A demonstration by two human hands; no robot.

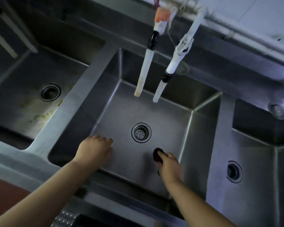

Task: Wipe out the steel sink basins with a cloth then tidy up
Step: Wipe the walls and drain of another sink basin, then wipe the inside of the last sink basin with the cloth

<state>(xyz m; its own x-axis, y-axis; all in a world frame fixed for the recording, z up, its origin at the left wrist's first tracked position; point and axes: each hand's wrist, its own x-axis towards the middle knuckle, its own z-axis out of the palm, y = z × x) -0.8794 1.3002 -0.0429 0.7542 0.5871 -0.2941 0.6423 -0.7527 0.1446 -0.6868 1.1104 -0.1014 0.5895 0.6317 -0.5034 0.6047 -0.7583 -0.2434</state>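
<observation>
A steel sink with three basins fills the view. Both my hands are down in the middle basin [195, 128]. My right hand [170, 167] grips a small dark cloth [157, 155] and presses it on the basin floor, just right of and below the round drain strainer [141, 132]. My left hand [96, 149] hovers over the basin floor to the left of the drain, fingers curled loosely, holding nothing. The left basin [20, 99] has yellowish stains and scraps on its floor near its drain [50, 92]. The right basin [256, 185] shows its drain [234, 172].
Two white hose spouts [143, 74] [164, 79] hang from taps over the back of the middle basin, wrapped with black tape. Steel dividers separate the basins. A white pipe runs along the back wall. A perforated steel tray [65, 217] sits below the front edge.
</observation>
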